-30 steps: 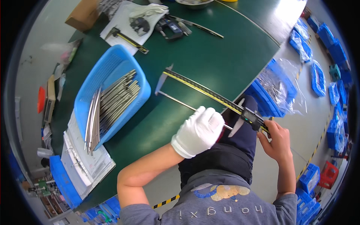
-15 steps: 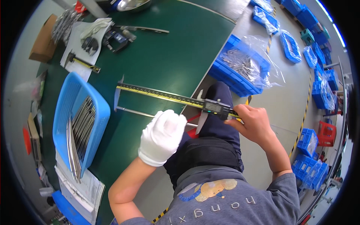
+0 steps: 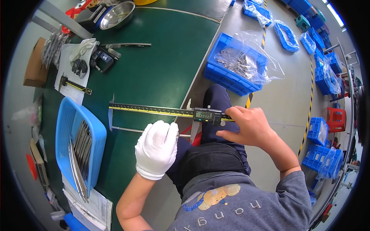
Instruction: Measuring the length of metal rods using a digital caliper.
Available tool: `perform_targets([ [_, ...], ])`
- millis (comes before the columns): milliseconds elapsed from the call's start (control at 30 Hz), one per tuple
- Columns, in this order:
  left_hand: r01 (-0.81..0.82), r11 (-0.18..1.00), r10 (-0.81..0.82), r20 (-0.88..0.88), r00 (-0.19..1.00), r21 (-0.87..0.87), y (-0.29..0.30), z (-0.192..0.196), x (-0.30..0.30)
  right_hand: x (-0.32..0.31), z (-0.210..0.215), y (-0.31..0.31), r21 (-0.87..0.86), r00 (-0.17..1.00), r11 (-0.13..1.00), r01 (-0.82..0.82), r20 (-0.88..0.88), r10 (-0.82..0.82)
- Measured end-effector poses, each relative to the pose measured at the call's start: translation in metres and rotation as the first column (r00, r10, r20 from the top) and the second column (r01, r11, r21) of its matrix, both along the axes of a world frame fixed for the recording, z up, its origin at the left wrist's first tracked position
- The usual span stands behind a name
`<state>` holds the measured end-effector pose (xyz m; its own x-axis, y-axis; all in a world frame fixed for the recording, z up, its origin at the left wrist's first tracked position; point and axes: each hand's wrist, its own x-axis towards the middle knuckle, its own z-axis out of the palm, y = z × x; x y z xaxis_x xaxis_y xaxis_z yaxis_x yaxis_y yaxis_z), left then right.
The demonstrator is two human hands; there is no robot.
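My right hand [image 3: 246, 128], bare, grips the slider end of a long digital caliper [image 3: 154, 109], which lies nearly level, partly over the green table and partly over my lap. Its jaws are spread wide and its lit display faces up. Between them runs a thin metal rod [image 3: 127, 129], one end at the far left jaw, the other beside the sliding jaw. My left hand [image 3: 157, 148], in a white glove, is closed around the rod's middle and hides that stretch. Left of it stands a light blue plastic basket [image 3: 101, 144] of similar rods [image 3: 81, 140].
On the green table [image 3: 154, 65] lie a second caliper [image 3: 77, 84], a dark device [image 3: 102, 59], a glove [image 3: 82, 48] and a steel bowl [image 3: 117, 15]. Papers [image 3: 90, 206] lie under the basket. On the floor at right stands a blue crate [image 3: 223, 79] of metal pieces and plastic.
The caliper and rod have turned closer to level and sit further left in view, with the display tilted up more. My left hand has shifted slightly left, still on the rod; the viewpoint has moved.
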<state>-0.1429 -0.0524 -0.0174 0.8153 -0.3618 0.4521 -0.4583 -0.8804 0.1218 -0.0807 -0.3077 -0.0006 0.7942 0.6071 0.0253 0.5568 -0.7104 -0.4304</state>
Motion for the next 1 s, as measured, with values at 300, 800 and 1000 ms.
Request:
perform_targets([
  [300,0.021,1.000,-0.020,0.037,0.999,-0.022,-0.003,-0.003,0.012,0.007,-0.002,-0.002,-0.008,1.000,1.000,0.011,0.013,-0.011],
  [800,-0.167,0.956,0.169,-0.011,0.986,-0.242,0.016,0.094,-0.088,-0.002,-0.004,-0.002,0.106,0.998,0.993,0.057,-0.025,-0.055],
  [1000,-0.402,0.827,0.514,0.237,0.824,-0.393,0.123,0.099,-0.122,0.004,-0.007,-0.005,0.108,0.998,0.993,0.054,0.013,-0.056],
])
